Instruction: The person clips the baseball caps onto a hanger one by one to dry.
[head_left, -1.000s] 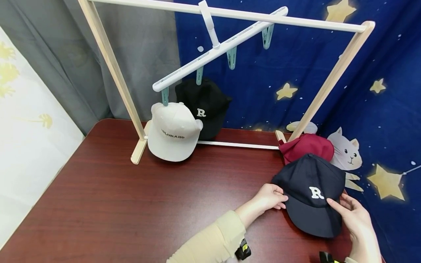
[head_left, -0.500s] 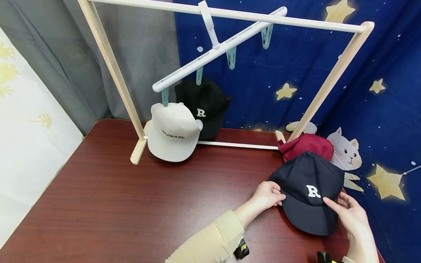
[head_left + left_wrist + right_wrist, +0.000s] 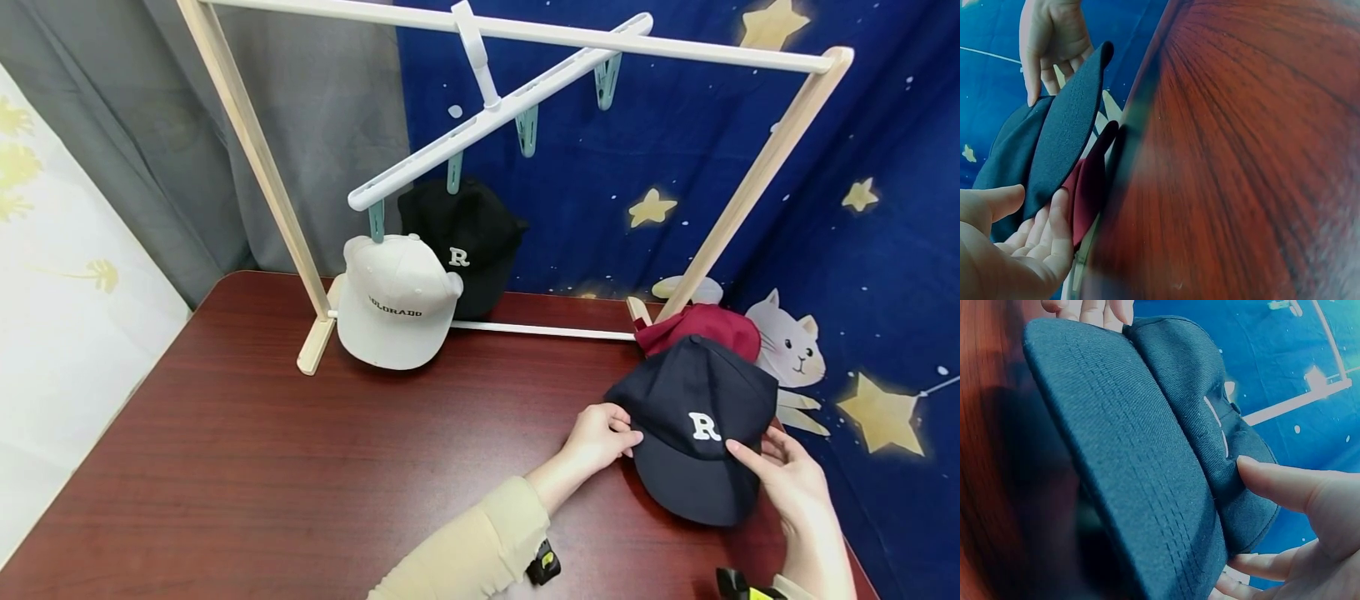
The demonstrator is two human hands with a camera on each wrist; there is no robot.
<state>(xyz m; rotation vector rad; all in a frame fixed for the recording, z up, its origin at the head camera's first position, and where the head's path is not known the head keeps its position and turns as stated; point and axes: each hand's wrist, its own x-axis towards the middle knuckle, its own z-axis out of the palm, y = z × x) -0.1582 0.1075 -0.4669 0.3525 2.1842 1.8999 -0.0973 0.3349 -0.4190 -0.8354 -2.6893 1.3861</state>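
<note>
A navy baseball cap (image 3: pixel 693 467) with a white R on its front is held between both hands at the table's right side. My left hand (image 3: pixel 597 437) pinches its left edge where brim meets crown, thumb on top and fingers underneath, as the left wrist view shows. On the other side my right hand (image 3: pixel 795 479) grips the cap, its thumb pressing the front panel beside the R and its fingers under the edge. In the right wrist view the stitched brim (image 3: pixel 1116 437) faces the camera. Behind the navy cap lies a dark red cap (image 3: pixel 701 327), partly covered.
A wooden rack (image 3: pixel 738 183) stands across the table's back. From its top bar hangs a slanted white hanger (image 3: pixel 502 112) with teal clips (image 3: pixel 527 132). A white COLORADO cap (image 3: pixel 397 304) and a black R cap (image 3: pixel 480 242) hang at its left end.
Both hands have carried the navy cap slightly left and away from the table's front edge. The hanger and its caps look the same.
</note>
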